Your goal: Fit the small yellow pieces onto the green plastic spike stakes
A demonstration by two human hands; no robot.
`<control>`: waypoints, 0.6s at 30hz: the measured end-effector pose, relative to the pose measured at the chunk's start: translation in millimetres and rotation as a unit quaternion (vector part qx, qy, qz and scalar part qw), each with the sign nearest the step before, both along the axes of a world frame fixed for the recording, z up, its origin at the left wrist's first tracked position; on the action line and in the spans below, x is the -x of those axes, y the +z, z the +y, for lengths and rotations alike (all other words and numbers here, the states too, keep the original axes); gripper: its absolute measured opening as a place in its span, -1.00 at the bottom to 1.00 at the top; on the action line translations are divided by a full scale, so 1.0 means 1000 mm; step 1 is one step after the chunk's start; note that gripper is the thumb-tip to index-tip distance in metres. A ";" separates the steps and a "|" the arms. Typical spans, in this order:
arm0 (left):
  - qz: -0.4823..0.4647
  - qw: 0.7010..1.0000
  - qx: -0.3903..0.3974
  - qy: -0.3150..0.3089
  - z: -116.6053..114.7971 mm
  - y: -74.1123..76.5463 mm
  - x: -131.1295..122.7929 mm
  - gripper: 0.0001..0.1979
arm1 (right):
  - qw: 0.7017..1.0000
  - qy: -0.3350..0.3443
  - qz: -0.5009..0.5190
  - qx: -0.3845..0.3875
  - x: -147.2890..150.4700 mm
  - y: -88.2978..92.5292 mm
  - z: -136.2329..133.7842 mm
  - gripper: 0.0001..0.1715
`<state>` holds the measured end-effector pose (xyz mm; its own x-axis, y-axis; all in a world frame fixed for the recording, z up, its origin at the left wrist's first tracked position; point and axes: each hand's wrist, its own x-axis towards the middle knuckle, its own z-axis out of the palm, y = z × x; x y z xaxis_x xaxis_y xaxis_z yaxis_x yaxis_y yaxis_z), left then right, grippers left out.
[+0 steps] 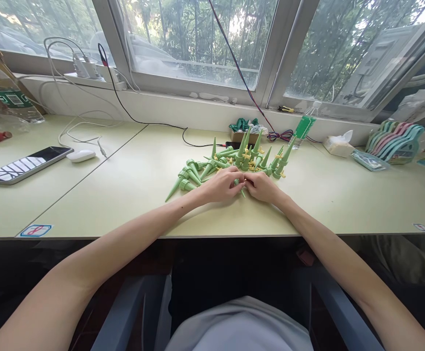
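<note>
pale desk [344,209], left hand [222,185] curled round green spike [237,182], right hand [264,187] just beside

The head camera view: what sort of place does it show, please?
Probably an indoor workroom: a long pale table runs below windows, and many green pointed parts are gathered on it.

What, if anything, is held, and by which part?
The left hand holds a green spike, apparently near its wide end; any hold by the right hand is unclear.
</note>
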<state>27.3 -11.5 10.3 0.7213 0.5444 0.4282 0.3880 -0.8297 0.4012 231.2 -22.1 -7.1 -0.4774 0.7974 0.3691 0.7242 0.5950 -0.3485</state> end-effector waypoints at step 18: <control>0.005 1.000 0.004 0.000 -0.001 0.001 0.000 -0.79 | 1.000 -0.001 -0.003 -0.005 -0.001 -0.002 0.002 -0.77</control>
<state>27.6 -12.5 11.2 0.7254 0.5476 0.4170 0.3925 -0.8268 0.4031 232.3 -20.6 -9.1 -0.4777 0.7949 0.3742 0.7274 0.5967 -0.3389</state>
